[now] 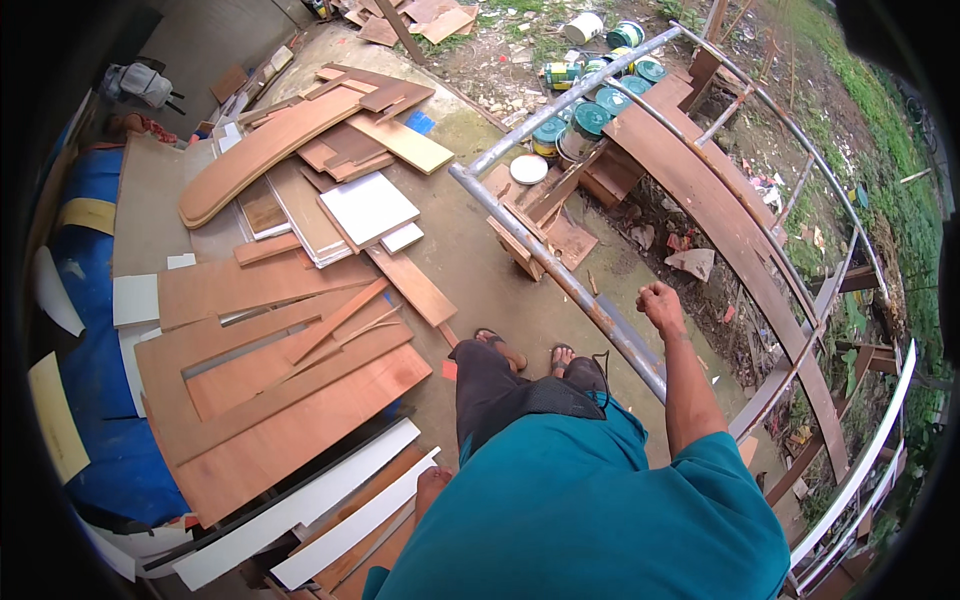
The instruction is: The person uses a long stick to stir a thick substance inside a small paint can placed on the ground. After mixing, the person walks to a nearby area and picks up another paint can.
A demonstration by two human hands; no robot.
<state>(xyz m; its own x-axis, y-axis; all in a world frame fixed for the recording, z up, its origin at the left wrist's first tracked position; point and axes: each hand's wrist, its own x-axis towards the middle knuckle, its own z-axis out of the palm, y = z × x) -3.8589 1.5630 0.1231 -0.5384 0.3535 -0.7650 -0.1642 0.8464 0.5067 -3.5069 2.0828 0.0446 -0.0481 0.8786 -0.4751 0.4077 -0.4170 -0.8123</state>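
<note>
My right hand [659, 307] is raised in front of me at the right, its fingers curled into a loose fist with nothing visible in it. It is nearest to the grey metal pipe rail [570, 280], apart from it. My left hand [432, 487] hangs low at my side, partly hidden by my shirt, so its fingers cannot be made out. Beside it lie long white strips [350, 530] and brown boards. Further up on the left, a plywood panel with a cut-out [300, 430] rests on the pile, with thin wood strips [340, 320] across it.
Curved plywood pieces [270, 150] and a white square board [369, 209] are stacked at the far left. Several paint buckets [592, 118] stand beyond the rail. A long brown plank [720, 220] lies along the frame at the right. Blue sheeting [95, 380] borders the pile.
</note>
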